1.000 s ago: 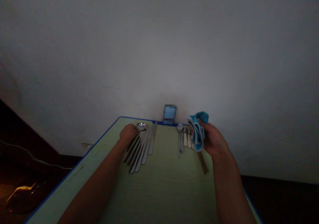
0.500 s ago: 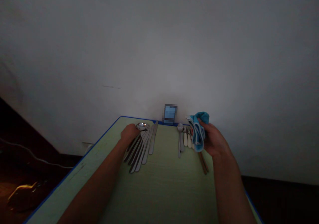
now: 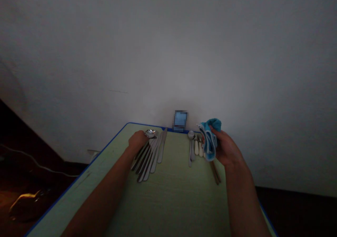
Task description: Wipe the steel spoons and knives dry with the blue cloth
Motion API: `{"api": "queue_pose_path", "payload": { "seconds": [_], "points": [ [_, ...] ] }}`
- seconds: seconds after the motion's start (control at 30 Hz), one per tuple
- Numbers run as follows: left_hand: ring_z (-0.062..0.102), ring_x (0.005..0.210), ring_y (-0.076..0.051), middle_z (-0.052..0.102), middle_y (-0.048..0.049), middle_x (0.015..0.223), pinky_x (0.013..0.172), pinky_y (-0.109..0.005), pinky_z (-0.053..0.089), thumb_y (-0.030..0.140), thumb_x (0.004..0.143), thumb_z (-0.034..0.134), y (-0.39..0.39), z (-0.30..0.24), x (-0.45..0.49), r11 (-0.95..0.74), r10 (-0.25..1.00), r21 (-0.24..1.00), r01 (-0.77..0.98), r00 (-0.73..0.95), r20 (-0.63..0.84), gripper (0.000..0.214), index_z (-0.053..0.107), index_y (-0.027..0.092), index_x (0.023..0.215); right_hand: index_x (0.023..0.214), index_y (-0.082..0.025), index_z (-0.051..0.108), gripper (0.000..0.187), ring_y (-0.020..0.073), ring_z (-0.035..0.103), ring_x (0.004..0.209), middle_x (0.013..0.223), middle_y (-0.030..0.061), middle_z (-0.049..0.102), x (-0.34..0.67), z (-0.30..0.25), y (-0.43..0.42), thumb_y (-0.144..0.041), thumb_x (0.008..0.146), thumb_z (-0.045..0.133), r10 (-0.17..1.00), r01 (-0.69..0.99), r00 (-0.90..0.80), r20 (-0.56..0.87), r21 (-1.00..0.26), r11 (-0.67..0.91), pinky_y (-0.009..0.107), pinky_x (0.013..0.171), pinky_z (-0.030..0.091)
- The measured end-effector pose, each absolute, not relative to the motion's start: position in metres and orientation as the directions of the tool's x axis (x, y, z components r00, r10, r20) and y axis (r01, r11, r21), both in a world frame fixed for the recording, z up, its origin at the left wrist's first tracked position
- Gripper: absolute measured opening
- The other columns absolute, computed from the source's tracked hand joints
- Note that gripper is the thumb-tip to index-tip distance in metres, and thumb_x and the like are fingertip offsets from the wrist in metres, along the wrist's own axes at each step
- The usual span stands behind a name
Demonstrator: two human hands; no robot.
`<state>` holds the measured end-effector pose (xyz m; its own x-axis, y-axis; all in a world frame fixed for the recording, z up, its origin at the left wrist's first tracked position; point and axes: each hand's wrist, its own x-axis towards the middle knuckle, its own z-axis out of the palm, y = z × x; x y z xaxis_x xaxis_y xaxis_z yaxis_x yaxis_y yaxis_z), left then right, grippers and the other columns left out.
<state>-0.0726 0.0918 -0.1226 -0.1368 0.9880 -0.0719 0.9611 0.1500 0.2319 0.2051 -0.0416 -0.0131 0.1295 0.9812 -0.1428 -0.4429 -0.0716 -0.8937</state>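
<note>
My left hand (image 3: pixel 138 141) is closed at the far left of the table, with the shiny bowl of a spoon (image 3: pixel 151 133) sticking out past its fingers; the spoon's handle is hidden. Just beneath and beside it, several metal knives (image 3: pixel 154 159) and forks lie fanned out, partly overlapping. A folded blue and white cloth (image 3: pixel 210 140) is gripped in my right hand (image 3: pixel 225 146), thumb on top. Under and beside the cloth are two spoons (image 3: pixel 191 147), several pale-handled forks (image 3: pixel 196 148) and a pair of brown chopsticks (image 3: pixel 216 173), their upper part covered.
The light green table (image 3: pixel 171 198) has a blue edge and stands against a pale wall (image 3: pixel 168 54). A small blurred-out upright object (image 3: pixel 180 120) is at the table's back edge. A white cable (image 3: pixel 37 163) runs over the dark area at left.
Hardly anything differs. The view has shifted very slightly, and both hands keep their places with the spoon and the cloth.
</note>
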Motion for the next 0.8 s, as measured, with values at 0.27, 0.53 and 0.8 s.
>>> {"api": "queue_pose_path", "payload": {
  "seconds": [0.27, 0.53, 0.8],
  "points": [
    [0.064, 0.094, -0.031, 0.068, -0.0191, 0.099, 0.072, -0.033, 0.050, 0.028, 0.079, 0.045, 0.0846, -0.1198, -0.0651, 0.127, 0.992, 0.176, 0.976, -0.128, -0.007, 0.033, 0.068, 0.013, 0.098, 0.069, -0.017, 0.062, 0.025, 0.0113, 0.053, 0.040, 0.054, -0.0016, 0.063, 0.2035, -0.0137, -0.0412, -0.034, 0.059, 0.077, 0.983, -0.444, 0.123, -0.135, -0.894, -0.067, 0.024, 0.038, 0.042],
    [0.064, 0.092, -0.030, 0.069, -0.0189, 0.097, 0.070, -0.031, 0.049, 0.024, 0.077, 0.048, 0.0841, -0.1198, -0.0635, 0.120, 0.992, 0.156, 0.980, -0.122, 0.006, 0.030, 0.068, 0.014, 0.097, 0.069, -0.018, 0.062, 0.024, 0.0123, 0.054, 0.040, 0.050, -0.0019, 0.061, 0.2054, -0.0161, -0.0410, -0.036, 0.060, 0.076, 0.988, -0.443, 0.100, -0.118, -0.894, -0.062, 0.026, 0.043, 0.046],
    [0.064, 0.094, -0.028, 0.069, -0.0180, 0.097, 0.072, -0.029, 0.049, 0.024, 0.076, 0.051, 0.0854, -0.1206, -0.0635, 0.122, 0.992, 0.163, 0.979, -0.126, 0.017, 0.029, 0.069, 0.014, 0.096, 0.067, -0.017, 0.062, 0.027, 0.0112, 0.054, 0.042, 0.053, -0.0011, 0.062, 0.2061, -0.0162, -0.0399, -0.038, 0.058, 0.078, 0.987, -0.418, 0.124, -0.105, -0.908, -0.044, 0.024, 0.042, 0.045]
  ]
}}
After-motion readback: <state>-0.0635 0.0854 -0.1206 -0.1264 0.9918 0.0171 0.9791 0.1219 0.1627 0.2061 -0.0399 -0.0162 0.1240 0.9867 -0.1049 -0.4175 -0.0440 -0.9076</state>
